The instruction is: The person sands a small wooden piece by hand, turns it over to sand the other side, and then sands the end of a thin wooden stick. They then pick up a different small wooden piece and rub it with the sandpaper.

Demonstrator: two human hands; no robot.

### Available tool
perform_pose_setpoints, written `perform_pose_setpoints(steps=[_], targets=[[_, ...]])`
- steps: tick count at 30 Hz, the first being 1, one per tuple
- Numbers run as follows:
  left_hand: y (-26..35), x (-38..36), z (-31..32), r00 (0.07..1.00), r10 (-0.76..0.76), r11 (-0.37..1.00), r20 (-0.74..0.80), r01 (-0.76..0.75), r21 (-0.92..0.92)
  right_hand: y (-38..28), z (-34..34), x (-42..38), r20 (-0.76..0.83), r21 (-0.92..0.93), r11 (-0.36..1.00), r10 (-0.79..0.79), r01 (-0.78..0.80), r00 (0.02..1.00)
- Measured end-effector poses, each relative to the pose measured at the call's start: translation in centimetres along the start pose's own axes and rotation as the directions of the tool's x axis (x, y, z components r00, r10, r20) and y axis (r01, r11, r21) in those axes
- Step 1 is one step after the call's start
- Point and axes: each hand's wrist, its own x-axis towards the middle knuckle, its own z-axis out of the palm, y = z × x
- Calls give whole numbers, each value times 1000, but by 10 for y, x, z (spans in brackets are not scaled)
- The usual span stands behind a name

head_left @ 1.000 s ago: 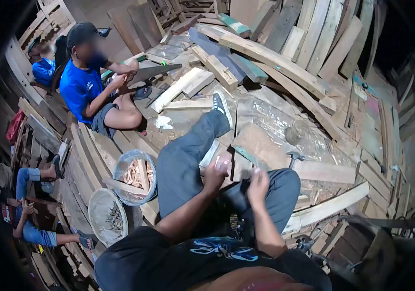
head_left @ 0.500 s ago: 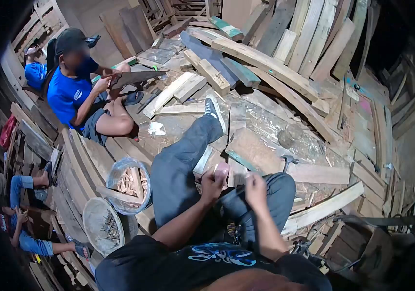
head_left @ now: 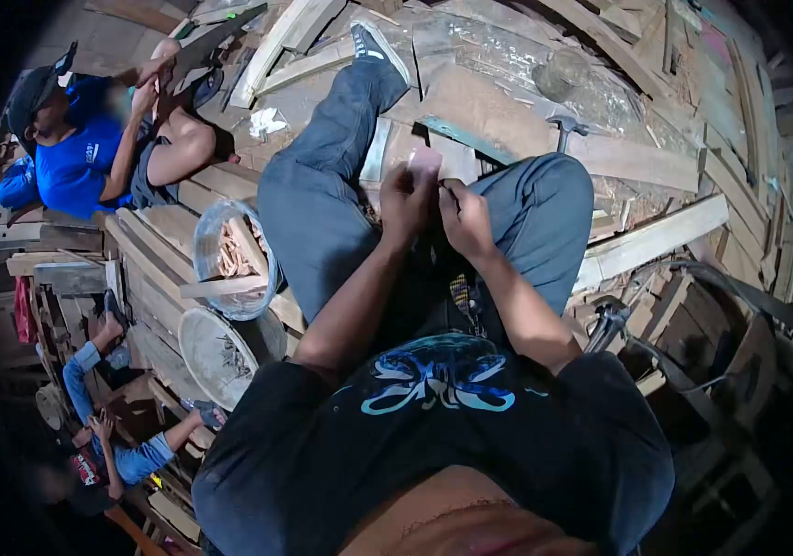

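Observation:
My left hand (head_left: 403, 206) is closed around a small pink piece (head_left: 425, 164) that looks flat and sticks up past the fingers. Right beside it, my right hand (head_left: 464, 215) is closed near the pink piece's lower edge; whatever its fingers pinch is too small to name. Both hands are over my lap, between my bent legs. A hammer (head_left: 567, 128) rests on a board beyond my right knee.
Left of my leg are a bucket of wood pieces (head_left: 244, 302) and a pale basin with dark slivers (head_left: 194, 345). A co-worker in blue (head_left: 76, 157) holds a saw (head_left: 215, 44). Another person (head_left: 104, 435) sits lower left. Planks (head_left: 656, 241) lie at right.
The view has tipped downward, so the floor and co-worker appear higher. My right hand has come closer to my left hand and the pink piece.

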Motion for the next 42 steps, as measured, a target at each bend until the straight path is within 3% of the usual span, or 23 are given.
perform_pose_setpoints(steps=[1, 4, 7, 8, 11, 12, 13, 15, 17, 18, 21, 22, 25, 28, 29, 31, 33, 34, 35, 40, 42], targets=[[-7, 3, -1, 997, 74, 993, 25, -76, 92, 1, 0, -1, 8, 4, 1000, -15, 15, 1000], [15, 7, -3, 995, -101, 981, -17, 97, -166, 3, -1, 1, 28, 21, 996, -86, 85, 996], [-7, 4, 5, 997, 71, 997, 29, -72, 40, 1, -3, 0, 9, -15, 1000, -4, 5, 1000], [-12, 3, -3, 995, 27, 983, 93, -43, 177, 4, -5, -1, 24, -16, 1000, -9, 9, 1000], [-16, 18, -10, 994, -15, 1000, -106, 16, 11, 4, -2, 1, -4, 79, 996, -48, 48, 999], [-7, 23, -12, 983, -84, 990, -162, 64, -124, -6, -4, 3, 31, 88, 992, 93, -96, 995], [14, 15, -11, 980, -134, 957, -146, 90, -275, 1, -5, 2, 36, 76, 990, 120, -122, 992], [26, 5, -12, 998, -48, 987, -39, 42, -153, 17, 0, 3, 53, 56, 984, 168, -171, 984], [1, 4, 0, 997, 40, 983, -67, -51, -179, 8, -3, 5, 112, -53, 973, 230, -225, 967], [7, 1, 1, 1000, 27, 996, 3, -26, -80, 5, -6, 4, 137, -113, 961, 265, -251, 954], [11, 5, 3, 995, -91, 979, -34, 83, -184, 6, -1, 1, 46, 7, 997, 80, -80, 996], [15, 4, 0, 997, -60, 998, -46, 58, -29, 2, -3, 1, 62, 11, 993, 114, -115, 992], [-4, 1, 1, 988, 156, 983, -12, -154, 100, 10, -4, 1, 140, -77, 977, 209, -200, 968], [18, 8, -2, 995, -18, 997, -94, 11, -74, 18, 3, 1, 24, 103, 974, 201, -202, 979], [31, 8, -5, 988, -86, 988, -128, 68, -138, 48, 7, 1, -81, 263, 962, 104, -80, 991], [24, 11, -13, 986, -131, 977, -100, 112, -182, 28, -13, 18, -216, 728, 678, 365, -100, 905], [21, 8, -10, 996, -64, 960, -54, 47, -277, 29, -31, 32, -278, 816, 575, 486, -64, 829], [27, 2, -11, 997, -64, 980, -37, 56, -191, 26, -31, 32, -263, 833, 550, 491, -62, 830], [33, -1, -11, 998, -65, 993, -23, 62, -101, 25, -28, 32, -256, 822, 564, 486, -77, 836], [25, 3, -2, 997, -49, 962, -53, 33, -271, 31, -24, 26, -227, 818, 562, 513, -124, 828], [30, 1, -6, 996, -58, 983, -63, 46, -179, 33, -26, 28, -212, 837, 535, 514, -117, 831]])
